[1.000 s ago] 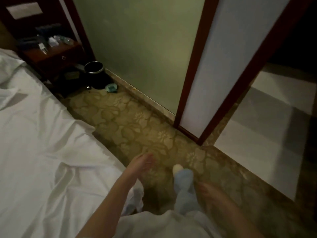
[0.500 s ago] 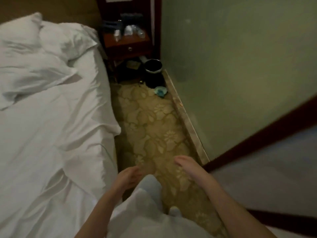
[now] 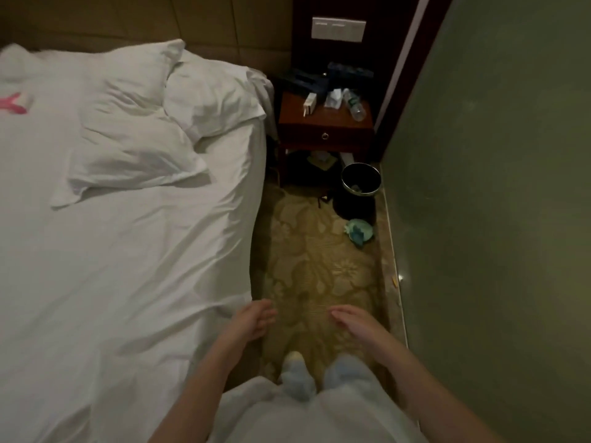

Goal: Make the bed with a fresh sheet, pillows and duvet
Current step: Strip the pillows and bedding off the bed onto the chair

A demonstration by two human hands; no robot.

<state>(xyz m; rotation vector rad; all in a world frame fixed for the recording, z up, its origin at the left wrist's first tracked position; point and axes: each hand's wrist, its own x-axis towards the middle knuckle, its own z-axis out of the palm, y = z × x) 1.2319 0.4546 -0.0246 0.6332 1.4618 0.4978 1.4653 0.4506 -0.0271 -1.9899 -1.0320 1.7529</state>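
Bed (image 3: 128, 282) at left with two pillows (image 3: 134, 123) at its head, nightstand (image 3: 324, 123) just right of them, bin (image 3: 360, 183) on the floor before it, wall (image 3: 495, 187) along the right.

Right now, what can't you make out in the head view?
- Duvet: none in frame; the bed is cut by the left and bottom edges.
- Items on the nightstand: too dim and small to identify.
- Waste bin contents: too dark.
- Pink mark: cut by the left edge.

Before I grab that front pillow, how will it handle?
The front pillow looks soft and creased, so it would probably sag if lifted by one corner. It likely weighs little. Its loose case flap may slide on the sheet.
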